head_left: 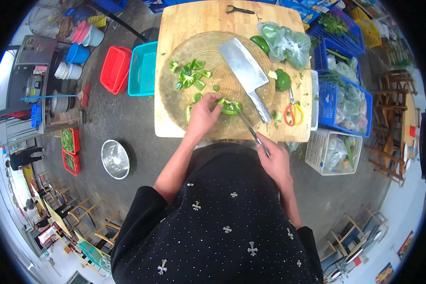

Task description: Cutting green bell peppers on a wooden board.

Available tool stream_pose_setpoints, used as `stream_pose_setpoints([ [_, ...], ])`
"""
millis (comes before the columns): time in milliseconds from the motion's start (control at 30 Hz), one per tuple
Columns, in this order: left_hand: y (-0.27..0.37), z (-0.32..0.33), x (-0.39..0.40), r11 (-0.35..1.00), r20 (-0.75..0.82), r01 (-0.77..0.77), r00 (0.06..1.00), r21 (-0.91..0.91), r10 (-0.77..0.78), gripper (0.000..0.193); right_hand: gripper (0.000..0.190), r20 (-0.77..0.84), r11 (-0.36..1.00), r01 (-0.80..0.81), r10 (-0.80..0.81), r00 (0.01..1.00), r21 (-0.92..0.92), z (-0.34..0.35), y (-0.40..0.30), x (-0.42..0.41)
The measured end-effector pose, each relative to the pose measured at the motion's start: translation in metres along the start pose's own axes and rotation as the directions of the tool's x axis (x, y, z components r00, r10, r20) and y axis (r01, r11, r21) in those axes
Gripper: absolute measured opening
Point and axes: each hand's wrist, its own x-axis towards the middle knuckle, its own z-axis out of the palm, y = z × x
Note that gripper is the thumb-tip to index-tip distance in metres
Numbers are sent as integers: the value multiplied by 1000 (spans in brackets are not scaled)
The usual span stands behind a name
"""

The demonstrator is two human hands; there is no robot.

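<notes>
My left hand (pixel 205 113) has its fingertips on a green pepper piece (pixel 230 107) at the near part of a round wooden chopping block (pixel 230 64). My right hand (pixel 274 156) grips a narrow knife (pixel 247 124), its tip at that piece. Cut green pepper pieces (pixel 191 74) lie on the block's left side. A broad cleaver (pixel 241 64) rests on the right side of the block, its handle towards me. Right of the block are a whole green pepper (pixel 283 80), scissors with red and yellow handles (pixel 293 113) and plastic bags of green peppers (pixel 285 42).
A peeler (pixel 239 9) lies at the table's (pixel 195 14) far edge. Left of the table stand a teal basket (pixel 142 69), red baskets (pixel 115 70) and a steel bowl (pixel 115 159) on the floor. Blue crates (pixel 344 103) and a white crate (pixel 333 152) of vegetables stand at right.
</notes>
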Motion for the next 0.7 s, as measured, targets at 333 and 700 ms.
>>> stream_pose_setpoints([
  [333, -24, -3, 13, 981, 119, 26, 993, -190, -4, 41, 38, -24, 999, 17, -18, 1000, -45, 5, -3, 1],
  [700, -20, 1, 13, 994, 58, 32, 998, -109, -25, 39, 37, -46, 974, 102, -114, 992, -201, 5, -17, 15],
])
